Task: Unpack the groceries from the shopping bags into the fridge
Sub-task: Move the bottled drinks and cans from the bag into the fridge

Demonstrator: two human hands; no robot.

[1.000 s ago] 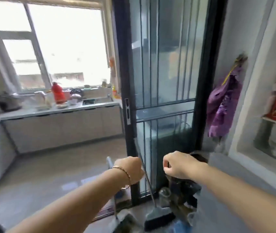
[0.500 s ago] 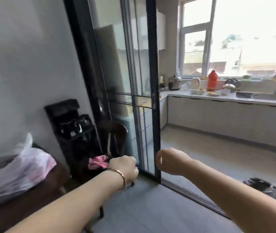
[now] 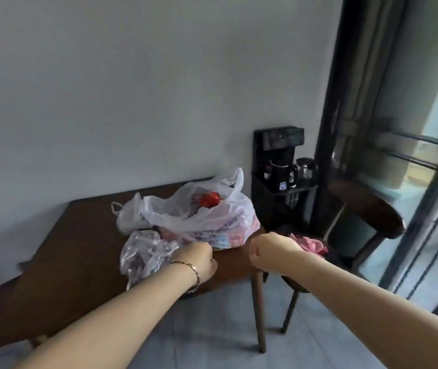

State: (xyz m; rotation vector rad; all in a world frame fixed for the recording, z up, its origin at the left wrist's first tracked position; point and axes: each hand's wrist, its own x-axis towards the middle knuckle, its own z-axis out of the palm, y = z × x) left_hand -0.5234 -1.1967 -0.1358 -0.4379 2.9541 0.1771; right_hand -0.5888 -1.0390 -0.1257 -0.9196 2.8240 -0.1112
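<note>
A chair (image 3: 367,209) bearing a pink cloth (image 3: 311,245) stands beside the bench (image 3: 79,249); the large bag (image 3: 212,222) holds a red item (image 3: 210,199); left hand (image 3: 196,262) and right hand (image 3: 268,251) have fingers clenched, empty.

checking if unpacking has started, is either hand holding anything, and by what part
Nothing is held: left hand and right hand are empty fists near the shopping bags.

Bare tabletop (image 3: 79,249) is lying open left of the bags. The large shopping bag (image 3: 202,222), a small white bag (image 3: 128,217) and a crumpled clear bag (image 3: 143,254) are crowding the table's right end. The wall (image 3: 159,89) is closing off the far side. A chair (image 3: 367,211) bearing a pink cloth (image 3: 311,246) is blocking the right flank, before a black appliance stand (image 3: 266,198).
</note>
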